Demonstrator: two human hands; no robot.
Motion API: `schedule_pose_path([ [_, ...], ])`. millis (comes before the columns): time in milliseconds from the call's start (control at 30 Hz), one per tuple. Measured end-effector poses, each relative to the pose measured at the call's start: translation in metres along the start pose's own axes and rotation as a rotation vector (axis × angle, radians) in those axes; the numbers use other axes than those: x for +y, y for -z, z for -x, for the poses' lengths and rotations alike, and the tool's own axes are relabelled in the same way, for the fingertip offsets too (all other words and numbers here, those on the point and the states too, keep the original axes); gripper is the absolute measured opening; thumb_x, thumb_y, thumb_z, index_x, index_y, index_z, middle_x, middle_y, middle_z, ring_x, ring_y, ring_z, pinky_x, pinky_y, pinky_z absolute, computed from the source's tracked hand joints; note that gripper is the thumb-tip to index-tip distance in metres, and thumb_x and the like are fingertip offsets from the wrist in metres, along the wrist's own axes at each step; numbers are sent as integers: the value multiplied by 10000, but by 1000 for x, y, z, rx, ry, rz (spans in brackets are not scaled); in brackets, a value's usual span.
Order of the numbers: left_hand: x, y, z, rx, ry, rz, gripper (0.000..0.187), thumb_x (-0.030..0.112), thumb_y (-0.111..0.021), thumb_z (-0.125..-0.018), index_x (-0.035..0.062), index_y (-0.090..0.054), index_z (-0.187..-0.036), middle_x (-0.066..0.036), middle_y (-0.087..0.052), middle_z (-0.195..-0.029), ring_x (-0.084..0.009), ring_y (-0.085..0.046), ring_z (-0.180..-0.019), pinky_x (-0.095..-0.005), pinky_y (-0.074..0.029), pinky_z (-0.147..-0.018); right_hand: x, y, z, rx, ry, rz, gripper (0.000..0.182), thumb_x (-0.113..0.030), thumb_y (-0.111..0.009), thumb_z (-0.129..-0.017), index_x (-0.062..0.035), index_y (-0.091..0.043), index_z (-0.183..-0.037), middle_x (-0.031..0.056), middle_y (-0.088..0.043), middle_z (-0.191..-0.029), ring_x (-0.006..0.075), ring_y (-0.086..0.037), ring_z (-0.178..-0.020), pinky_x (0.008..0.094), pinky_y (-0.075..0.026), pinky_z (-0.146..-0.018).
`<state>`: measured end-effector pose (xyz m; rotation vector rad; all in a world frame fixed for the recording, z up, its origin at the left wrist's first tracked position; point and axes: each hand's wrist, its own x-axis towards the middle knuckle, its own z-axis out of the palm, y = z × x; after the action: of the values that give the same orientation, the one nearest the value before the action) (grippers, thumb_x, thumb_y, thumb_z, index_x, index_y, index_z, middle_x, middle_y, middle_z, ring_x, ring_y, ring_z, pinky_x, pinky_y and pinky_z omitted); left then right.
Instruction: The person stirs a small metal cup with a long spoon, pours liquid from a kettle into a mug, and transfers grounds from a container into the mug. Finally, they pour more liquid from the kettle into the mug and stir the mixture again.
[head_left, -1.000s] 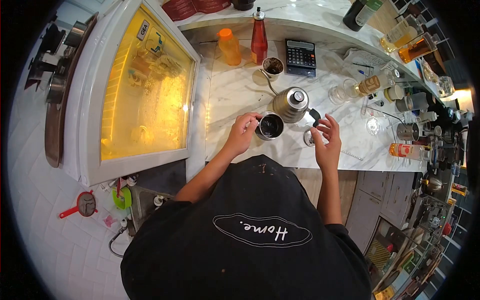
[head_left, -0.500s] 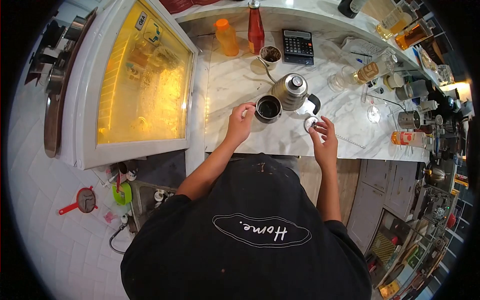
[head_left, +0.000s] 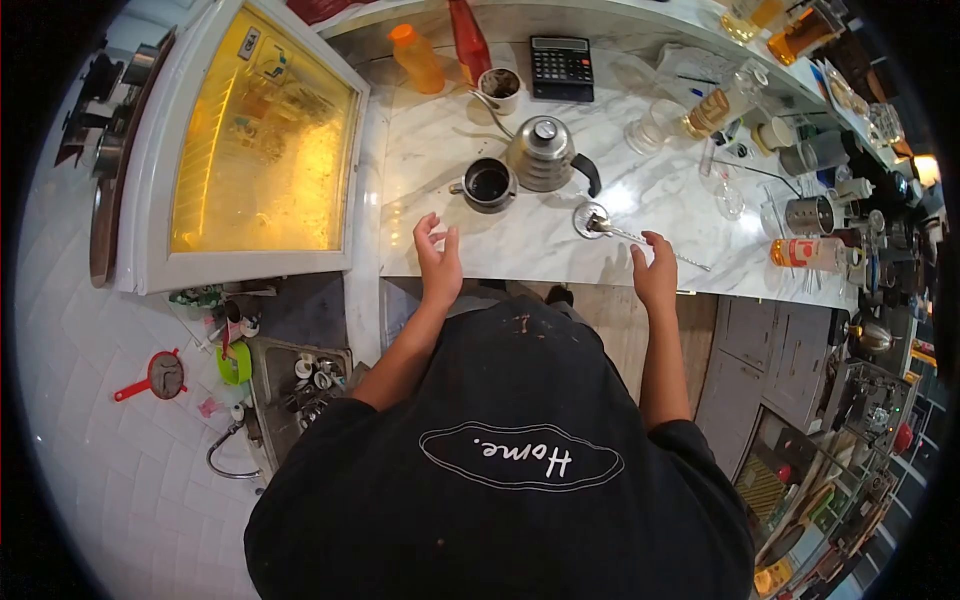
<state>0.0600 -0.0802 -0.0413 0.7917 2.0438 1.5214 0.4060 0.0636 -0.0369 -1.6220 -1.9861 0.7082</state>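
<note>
My left hand (head_left: 438, 262) is empty with its fingers apart, just in front of a metal cup of dark liquid (head_left: 489, 184). My right hand (head_left: 655, 270) also holds nothing, its fingers spread over the counter's front edge. Close to it, a long twisted spoon (head_left: 650, 243) lies with one end on a small round dish (head_left: 591, 220). Behind the cup and touching or nearly touching it stands a steel gooseneck kettle (head_left: 541, 153) with a black handle. A paper cup with dark contents (head_left: 499, 88) is beyond the kettle's spout.
An orange bottle (head_left: 417, 60), a red bottle (head_left: 468, 42) and a calculator (head_left: 562, 69) stand at the back. Glassware and a clear bottle (head_left: 708, 112) are on the right, near a labelled bottle (head_left: 806, 253). A lit glass-door fridge (head_left: 265, 140) is on the left.
My left hand has let go of the metal cup and drawn back toward me. My right hand has moved away from the small dish to the right. The view has shifted slightly.
</note>
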Motion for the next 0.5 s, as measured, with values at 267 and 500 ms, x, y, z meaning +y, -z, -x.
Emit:
schedule_pose_path([
  [267,-11,-40,67,-129,87,-75,515,181,-689,-959,27,-473,-1399,-171,-572,-1299,-214,-583,-1029,-358,-498,-915,53,15,-8,42,90,228,232,-136,-734,-856,-78,-708,-1079,142,-662,-1109,369,-613,-1053,484,-511,-881],
  [500,-8,-94,91,-230,31,-82,484,190,-707,-940,40,-520,-1360,-152,-598,-1277,-236,-567,-1071,-390,-481,-959,75,19,-15,7,153,299,207,-158,-724,-844,-77,-724,-1034,101,-673,-1056,321,-616,-1031,469,-495,-846],
])
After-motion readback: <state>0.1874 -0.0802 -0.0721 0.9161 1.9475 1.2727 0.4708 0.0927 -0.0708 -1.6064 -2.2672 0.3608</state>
